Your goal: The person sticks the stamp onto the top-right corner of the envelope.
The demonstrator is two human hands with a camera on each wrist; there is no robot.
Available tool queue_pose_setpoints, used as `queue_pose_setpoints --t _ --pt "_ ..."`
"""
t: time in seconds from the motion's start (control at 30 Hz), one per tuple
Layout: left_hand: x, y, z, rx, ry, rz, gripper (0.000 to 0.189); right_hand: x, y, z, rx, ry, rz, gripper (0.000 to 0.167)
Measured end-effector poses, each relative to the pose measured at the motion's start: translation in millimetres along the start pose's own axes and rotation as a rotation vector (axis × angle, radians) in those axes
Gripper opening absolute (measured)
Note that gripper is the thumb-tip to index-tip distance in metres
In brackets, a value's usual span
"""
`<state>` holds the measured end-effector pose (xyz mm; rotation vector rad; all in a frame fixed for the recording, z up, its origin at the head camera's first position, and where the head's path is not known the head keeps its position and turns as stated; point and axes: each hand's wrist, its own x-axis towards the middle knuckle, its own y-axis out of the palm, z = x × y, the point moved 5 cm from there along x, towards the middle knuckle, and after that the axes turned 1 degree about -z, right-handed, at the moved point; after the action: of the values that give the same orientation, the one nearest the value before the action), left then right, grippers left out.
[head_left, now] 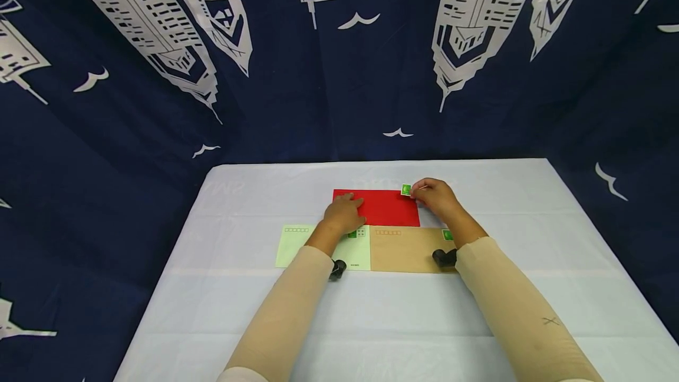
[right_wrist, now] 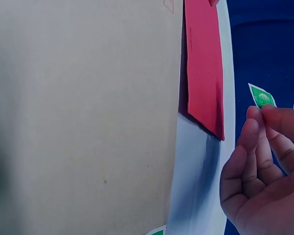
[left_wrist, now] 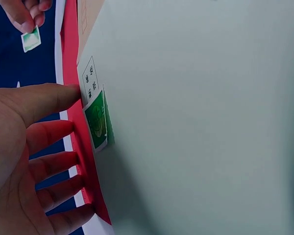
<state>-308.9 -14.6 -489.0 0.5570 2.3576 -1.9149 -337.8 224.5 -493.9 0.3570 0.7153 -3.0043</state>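
Note:
My right hand (head_left: 434,194) pinches a small green postage stamp (head_left: 406,190) by its edge, over the far right corner of a red envelope (head_left: 392,208). In the right wrist view the stamp (right_wrist: 262,97) sticks up from between thumb and fingertip. With fingers spread, my left hand (head_left: 343,214) rests on the left part of the red envelope. Its fingertips touch the red paper in the left wrist view, beside a green stamp (left_wrist: 96,121) on the pale green envelope.
Nearer the person lie a pale green envelope (head_left: 297,246) and a brown envelope (head_left: 403,252) side by side, each bearing a green stamp. The right forearm overlaps the brown envelope's right end. A white cloth covers the table (head_left: 254,205); a dark blue printed curtain (head_left: 329,99) hangs behind.

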Motion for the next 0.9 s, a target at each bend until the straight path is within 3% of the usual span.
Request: queue_pose_setpoints --t 0.9 --pt "-2.4 -0.7 -0.4 -0.021 0.0 -0.015 0.063 6.6 8.3 -2.7 -0.046 0.099 0.053 0.022"
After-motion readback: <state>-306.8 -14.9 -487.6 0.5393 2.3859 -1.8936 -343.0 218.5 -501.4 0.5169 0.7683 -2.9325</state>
